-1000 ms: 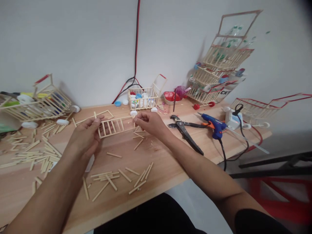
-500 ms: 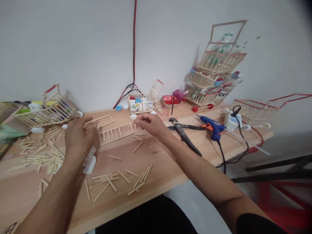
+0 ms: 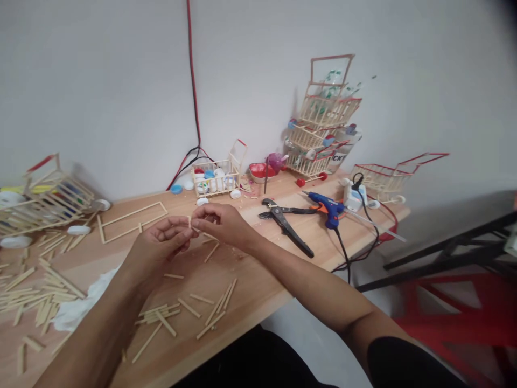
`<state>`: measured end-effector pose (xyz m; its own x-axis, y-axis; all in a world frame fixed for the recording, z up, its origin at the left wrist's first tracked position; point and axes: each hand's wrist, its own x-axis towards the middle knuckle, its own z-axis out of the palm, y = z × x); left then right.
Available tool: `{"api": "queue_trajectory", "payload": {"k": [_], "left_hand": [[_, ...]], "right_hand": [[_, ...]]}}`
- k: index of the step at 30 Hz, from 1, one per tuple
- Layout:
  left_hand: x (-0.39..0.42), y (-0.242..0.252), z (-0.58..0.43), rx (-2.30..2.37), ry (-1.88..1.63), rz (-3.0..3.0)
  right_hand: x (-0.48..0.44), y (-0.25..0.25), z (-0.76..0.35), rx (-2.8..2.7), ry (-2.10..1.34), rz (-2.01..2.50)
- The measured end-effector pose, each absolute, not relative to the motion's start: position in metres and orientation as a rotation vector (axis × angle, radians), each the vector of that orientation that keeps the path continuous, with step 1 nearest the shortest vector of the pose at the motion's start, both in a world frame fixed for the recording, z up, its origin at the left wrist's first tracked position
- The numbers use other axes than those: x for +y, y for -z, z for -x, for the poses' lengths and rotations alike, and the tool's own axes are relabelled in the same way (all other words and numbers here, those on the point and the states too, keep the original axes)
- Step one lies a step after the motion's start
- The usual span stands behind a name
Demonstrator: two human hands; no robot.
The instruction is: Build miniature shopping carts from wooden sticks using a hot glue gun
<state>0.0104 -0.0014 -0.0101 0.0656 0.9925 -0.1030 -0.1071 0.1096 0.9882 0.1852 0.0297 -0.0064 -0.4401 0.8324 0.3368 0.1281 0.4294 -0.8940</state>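
Note:
My left hand [image 3: 163, 240] and my right hand [image 3: 220, 221] meet fingertip to fingertip above the table. Both are closed in a pinch around a short wooden stick [image 3: 189, 222], most of it covered by the fingers. Behind my left hand lies a flat rectangular frame [image 3: 131, 218] made of thin wooden sticks. The ladder-like frame is largely hidden by my left hand. Loose sticks [image 3: 159, 312] are scattered in front of my hands, and a larger heap of sticks [image 3: 44, 293] lies left of my left forearm.
Pliers [image 3: 286, 223] and a blue glue gun [image 3: 329, 207] with a cable lie to the right. Small stick carts stand along the wall: one with bottle caps [image 3: 216, 180], one at left [image 3: 60, 202], a stack [image 3: 319, 134] at right. White tissue [image 3: 86, 302] lies near my left forearm.
My hands, apart before, have come together, with a short stick between the fingertips. The view has turned, so the table's things appear farther left.

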Motion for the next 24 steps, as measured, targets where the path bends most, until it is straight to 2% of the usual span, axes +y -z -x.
{"api": "queue_trajectory", "payload": {"k": [7,11,14,18,24], "left_hand": [[-0.002,0.010,-0.008,1.165,-1.160,-1.089],[-0.002,0.006,-0.011,1.103,-1.172,-1.043],[-0.004,0.002,-0.016,1.085,-1.172,-1.009],[-0.009,-0.001,-0.021,1.072,-1.166,-1.024],[-0.010,0.007,-0.017,1.114,-1.194,-1.225]], "right_hand": [[0.017,-0.042,-0.255,-1.841,-0.507,1.085],[0.001,-0.043,-0.353,-1.601,-0.135,1.540],[-0.013,-0.024,-0.413,-1.358,0.077,2.076],[-0.024,-0.004,-0.440,-1.338,-0.073,2.459],[-0.021,0.000,-0.439,-1.356,-0.294,2.495]]}}
